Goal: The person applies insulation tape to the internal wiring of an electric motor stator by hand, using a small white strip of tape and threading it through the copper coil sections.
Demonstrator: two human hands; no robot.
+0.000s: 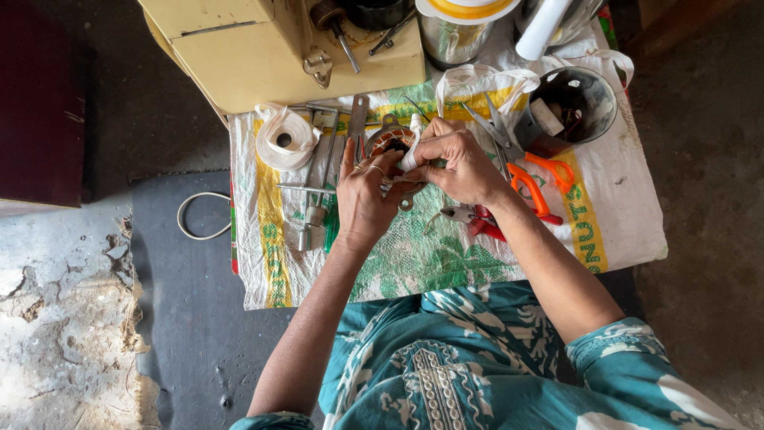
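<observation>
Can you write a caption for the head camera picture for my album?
Two hands, left hand and right hand, work on a round copper-wound motor coil over a printed woven sack.

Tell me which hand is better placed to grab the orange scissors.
Right, probably. The right hand lies right beside the scissors; the left hand sits on the far side of the motor part.

**A small repair workshop on a rough floor**

This looks like a makeshift repair workshop. A low counter (pixel 621 231) is covered with a woven sack and strewn with hand tools: orange-handled scissors (pixel 535 171), red-handled pliers (pixel 477 219), screwdrivers (pixel 318 191), a roll of white tape (pixel 285 137) and a metal pot of parts (pixel 573 107). Around it the concrete floor (pixel 64 318) is cracked.
</observation>
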